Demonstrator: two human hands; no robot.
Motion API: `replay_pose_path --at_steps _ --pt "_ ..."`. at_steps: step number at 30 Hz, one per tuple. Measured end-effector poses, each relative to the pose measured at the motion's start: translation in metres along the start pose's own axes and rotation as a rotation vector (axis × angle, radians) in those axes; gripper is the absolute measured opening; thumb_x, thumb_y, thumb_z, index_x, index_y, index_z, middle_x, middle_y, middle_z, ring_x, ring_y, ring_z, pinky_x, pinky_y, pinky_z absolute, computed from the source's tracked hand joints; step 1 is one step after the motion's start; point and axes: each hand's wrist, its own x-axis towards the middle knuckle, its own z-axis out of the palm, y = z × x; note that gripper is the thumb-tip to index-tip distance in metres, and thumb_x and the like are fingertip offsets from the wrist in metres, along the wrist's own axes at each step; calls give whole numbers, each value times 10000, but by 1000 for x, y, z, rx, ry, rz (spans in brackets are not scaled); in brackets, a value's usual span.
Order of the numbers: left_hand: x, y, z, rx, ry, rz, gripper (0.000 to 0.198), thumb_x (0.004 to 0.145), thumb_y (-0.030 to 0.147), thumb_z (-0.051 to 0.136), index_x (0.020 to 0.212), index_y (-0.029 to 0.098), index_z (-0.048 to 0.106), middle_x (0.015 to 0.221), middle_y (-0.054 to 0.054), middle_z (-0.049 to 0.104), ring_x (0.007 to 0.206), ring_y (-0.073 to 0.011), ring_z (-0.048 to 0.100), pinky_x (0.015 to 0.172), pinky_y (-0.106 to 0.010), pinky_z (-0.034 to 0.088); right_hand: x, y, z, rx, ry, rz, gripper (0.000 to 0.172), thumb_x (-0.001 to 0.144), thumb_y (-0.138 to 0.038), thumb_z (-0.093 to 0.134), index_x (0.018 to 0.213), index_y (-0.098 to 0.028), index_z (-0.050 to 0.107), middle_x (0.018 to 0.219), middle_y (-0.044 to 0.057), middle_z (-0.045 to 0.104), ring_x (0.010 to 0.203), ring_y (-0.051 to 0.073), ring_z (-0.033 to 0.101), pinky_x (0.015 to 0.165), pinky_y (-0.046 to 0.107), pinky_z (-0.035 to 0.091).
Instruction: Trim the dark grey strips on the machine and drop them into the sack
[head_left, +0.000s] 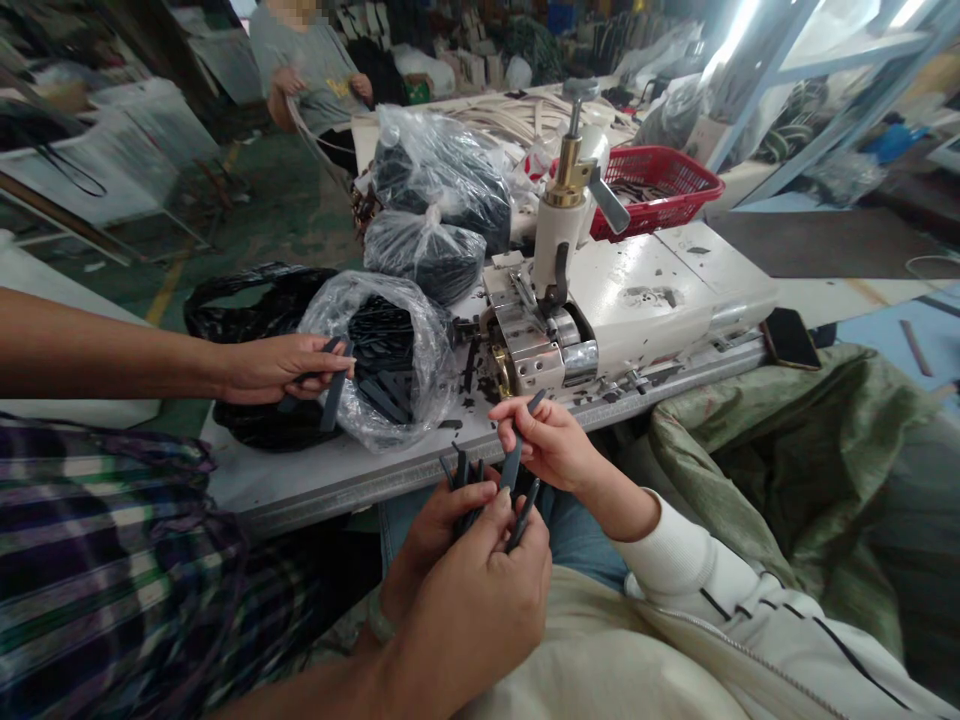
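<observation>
My left hand (442, 520), partly hidden behind a co-worker's hand, is closed around several dark strips (461, 470). My right hand (555, 445), in a white cuff, pinches the upper part of one dark grey strip (512, 462). The co-worker's near hand (487, 580) reaches across my left hand, its thumb against that strip's lower end. Another dark strip (525, 515) stands out at this hand's right side. At the left, the co-worker's other hand (292, 365) holds a few dark strips (335, 390) beside an open clear plastic bag (431, 370) of similar strips.
A cream-coloured machine (555, 250) with metal rollers stands on the bench (300, 500). Behind are tied plastic bags (427, 245) and a red basket (675, 190). A phone (791, 338) lies at the right, above a green woven sack (765, 430). Another person (315, 80) stands farther back.
</observation>
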Motion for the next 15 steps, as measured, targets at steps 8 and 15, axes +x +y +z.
replay_pose_path --at_steps 8,15 --pt "8 3 -2 165 -73 127 204 790 127 627 969 203 689 901 -6 743 816 -146 687 859 -256 496 0 2 1 -78 -1 30 264 867 -377 626 982 -151 696 667 -1 608 466 40 348 438 173 273" --pt "5 0 12 333 -3 220 185 802 221 590 957 237 689 883 -15 724 949 -199 669 953 -327 469 -10 1 5 72 -23 68 354 768 -312 749 1086 -168 686 789 12 652 527 34 432 482 152 339"
